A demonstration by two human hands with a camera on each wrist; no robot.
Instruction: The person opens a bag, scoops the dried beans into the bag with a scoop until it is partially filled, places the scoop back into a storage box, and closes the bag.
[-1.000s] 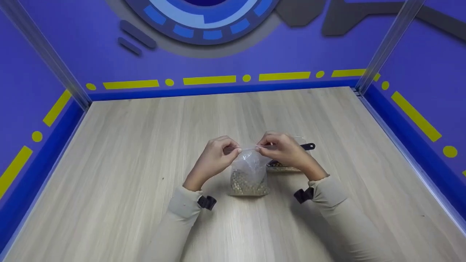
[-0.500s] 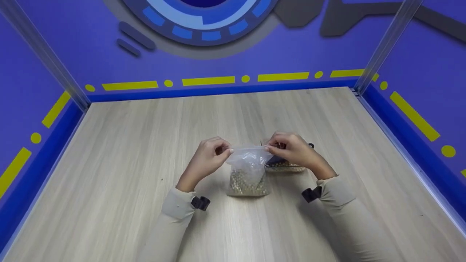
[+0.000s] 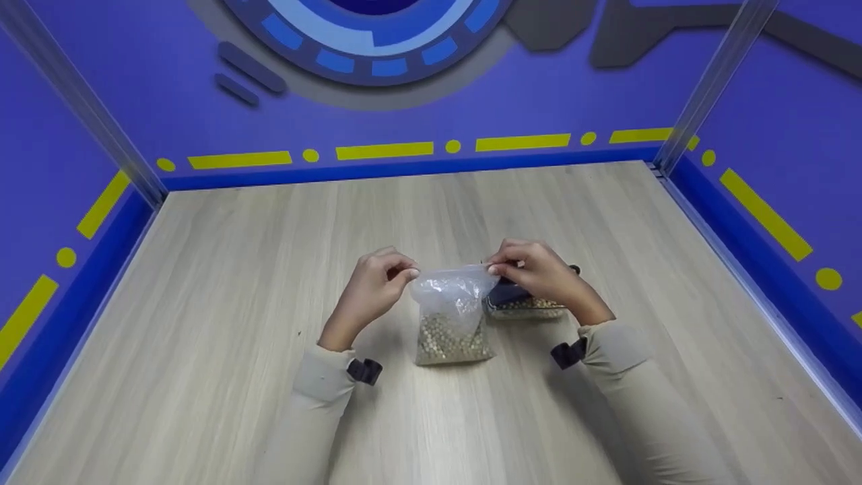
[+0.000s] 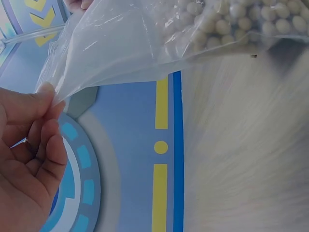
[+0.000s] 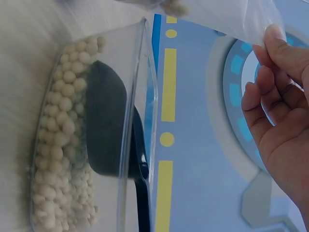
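Note:
A clear plastic zip bag (image 3: 452,316) stands upright on the table, its lower half filled with small round cream-coloured beads (image 4: 236,21). My left hand (image 3: 374,289) pinches the top left corner of the bag between thumb and forefinger. At the opposite top corner, my right hand (image 3: 539,273) pinches the bag's edge the same way. The top edge is stretched between the two hands. Right behind the bag, partly covered by my right hand in the head view, is a clear box (image 5: 140,72) holding more beads (image 5: 60,116) and a black scoop (image 5: 108,121).
The wood-grain table (image 3: 236,303) extends around the bag and box. Blue patterned panels (image 3: 377,121) rise along its back and both sides, with metal posts (image 3: 714,87) at the back corners.
Both hands first spread apart along the bag's top edge, pulling it wide. Since then they have shifted slightly left and up, and the bag has moved a little left with them.

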